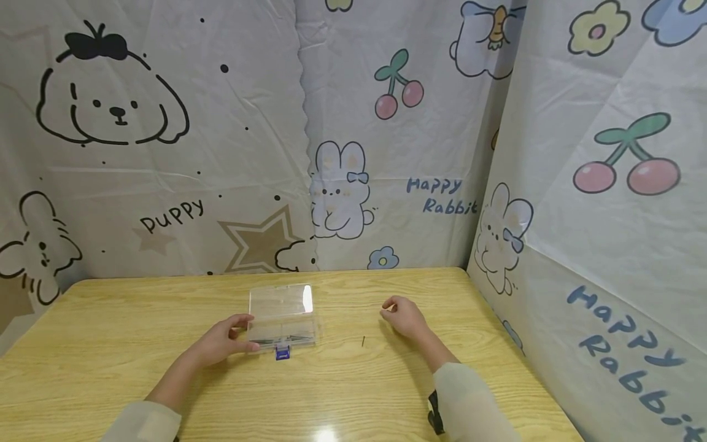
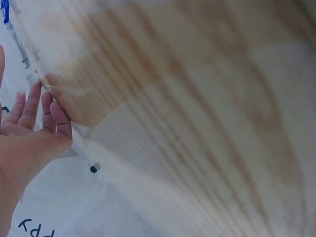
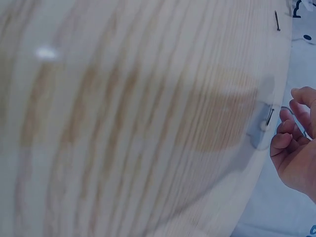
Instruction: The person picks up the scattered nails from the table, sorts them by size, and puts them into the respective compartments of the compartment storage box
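In the head view, a clear plastic box [image 1: 293,328] with a blue latch [image 1: 282,352] stands on the table, its lid [image 1: 276,301] raised at the back. Thin dark pieces lie inside along its front. My left hand [image 1: 223,339] holds the box's left side, thumb at the front corner and fingers farther back. To the right of the box, a nail [image 1: 363,341] lies on the wood. My right hand [image 1: 405,317] hovers past it with loosely curled fingers. In the right wrist view, a second nail [image 3: 269,117] appears just beyond the fingers, apart from them; I see nothing held.
A wood-grain table [image 1: 309,399] spreads under both hands. Behind it hangs a printed cloth [image 1: 248,153] with cartoon animals, and another printed cloth [image 1: 596,245] borders the right edge.
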A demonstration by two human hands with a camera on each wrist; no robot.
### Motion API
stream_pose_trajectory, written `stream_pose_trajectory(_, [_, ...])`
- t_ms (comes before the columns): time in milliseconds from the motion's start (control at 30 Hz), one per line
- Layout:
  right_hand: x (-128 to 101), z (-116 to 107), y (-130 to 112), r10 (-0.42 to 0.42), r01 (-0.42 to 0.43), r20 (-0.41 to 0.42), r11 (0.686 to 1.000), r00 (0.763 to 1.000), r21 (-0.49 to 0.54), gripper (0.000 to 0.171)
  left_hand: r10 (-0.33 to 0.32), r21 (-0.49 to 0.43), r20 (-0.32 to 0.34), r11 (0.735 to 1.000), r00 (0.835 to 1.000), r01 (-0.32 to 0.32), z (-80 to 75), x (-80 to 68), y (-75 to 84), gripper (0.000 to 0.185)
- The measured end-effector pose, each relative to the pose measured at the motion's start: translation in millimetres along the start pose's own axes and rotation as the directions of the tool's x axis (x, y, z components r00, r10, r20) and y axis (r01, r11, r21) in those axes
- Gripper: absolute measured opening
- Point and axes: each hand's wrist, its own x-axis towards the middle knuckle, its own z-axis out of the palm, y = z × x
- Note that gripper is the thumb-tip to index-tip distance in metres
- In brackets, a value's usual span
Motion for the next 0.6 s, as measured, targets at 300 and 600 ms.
stream_pose_trajectory(300, [1.2,-8.7,15.1,0.018,-0.018,-0.02,1.0,1.0,0.011,0.019,-0.005,-0.005,0.0,1.0,1.0,0.005,-0.1,-1.1,1.1,0.077])
stream_pose_trajectory(600, [-4.2,-16.2,24.9,0.041,-0.04,-0.027,0.999,0.999,0.024,0.019,-0.007,0.002,-0.005,1.0,1.0,0.007,0.3,-0.4,1.7,0.078])
